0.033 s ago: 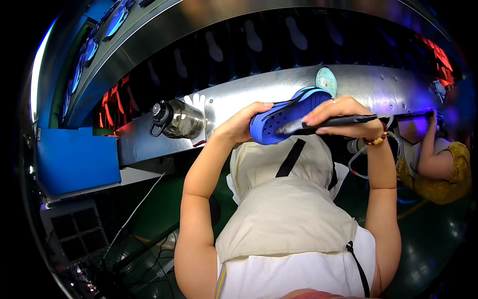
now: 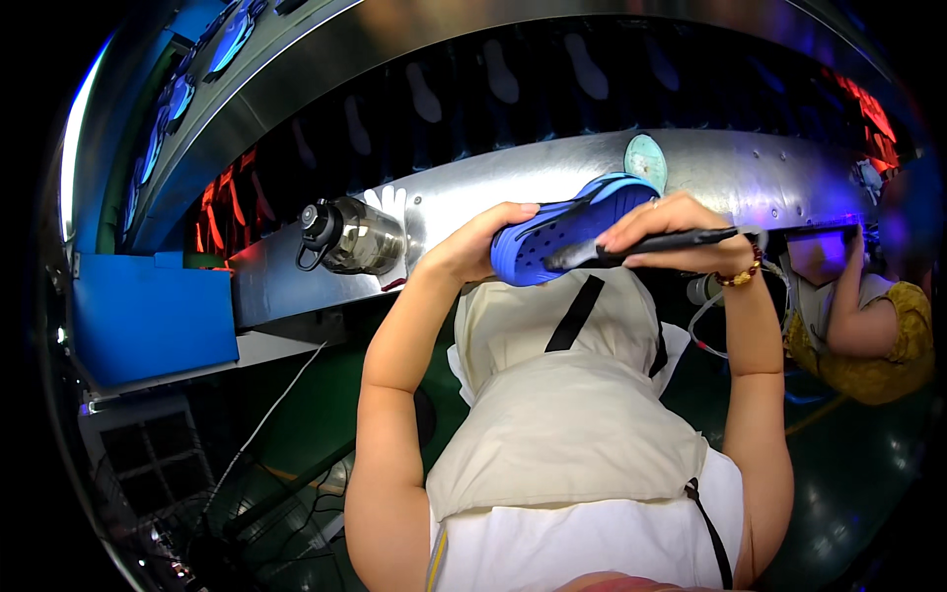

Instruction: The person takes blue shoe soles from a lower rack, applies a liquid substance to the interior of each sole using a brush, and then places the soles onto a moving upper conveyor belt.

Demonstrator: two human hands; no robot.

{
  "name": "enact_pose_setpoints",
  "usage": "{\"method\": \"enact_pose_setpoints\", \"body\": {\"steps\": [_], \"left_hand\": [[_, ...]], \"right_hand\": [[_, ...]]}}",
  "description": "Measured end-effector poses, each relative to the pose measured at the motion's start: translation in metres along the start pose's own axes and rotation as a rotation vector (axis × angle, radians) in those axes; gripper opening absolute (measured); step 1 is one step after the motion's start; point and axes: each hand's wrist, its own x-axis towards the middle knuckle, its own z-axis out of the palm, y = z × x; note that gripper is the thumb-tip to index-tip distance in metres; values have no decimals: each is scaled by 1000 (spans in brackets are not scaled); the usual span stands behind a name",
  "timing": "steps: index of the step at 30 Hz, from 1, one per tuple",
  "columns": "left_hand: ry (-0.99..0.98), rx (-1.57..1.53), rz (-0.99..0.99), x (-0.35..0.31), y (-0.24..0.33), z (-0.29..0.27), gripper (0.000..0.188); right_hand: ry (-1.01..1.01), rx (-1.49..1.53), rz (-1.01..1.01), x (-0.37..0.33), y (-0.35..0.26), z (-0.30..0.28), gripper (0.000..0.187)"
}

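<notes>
A blue clog (image 2: 538, 239) with rows of small holes and a light-blue rim is tilted in front of me, over the edge of the metal counter. My left hand (image 2: 480, 242) grips its near-left end, thumb over the rim. In my right hand (image 2: 681, 235) is a brush (image 2: 646, 247) with a black handle. Its greyish bristles reach into the clog and appear to rest against the holed inner surface. A pale tube runs from behind the handle's end. My right fingers partly hide the clog's far end.
A clear bottle (image 2: 367, 237) with a black lid stands left on the metal counter (image 2: 493, 183), beside a white glove (image 2: 393, 200). A pale green oval dish (image 2: 646, 160) sits past the clog. Sole-shaped pieces (image 2: 503, 74) line the dark conveyor. A co-worker's arm (image 2: 856, 301) shows right.
My right hand and the brush have shifted slightly left, so the bristles lie a little deeper toward my left hand. The clog has moved left very slightly.
</notes>
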Motion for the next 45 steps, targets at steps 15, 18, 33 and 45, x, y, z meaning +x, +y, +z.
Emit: {"method": "enact_pose_setpoints", "body": {"steps": [15,18,33,45], "left_hand": [[186,-268,232,-6,-7,-50,58],[-32,-515,431,24,-29,-70,74],[178,-606,478,53,-53,-34,89],[101,-590,686,35,-21,-8,86]], "right_hand": [[158,145,51,-15,-2,19,21],[357,206,143,-7,-4,29,21],[219,-229,-32,0,11,81,12],[294,323,65,2,7,59,18]]}}
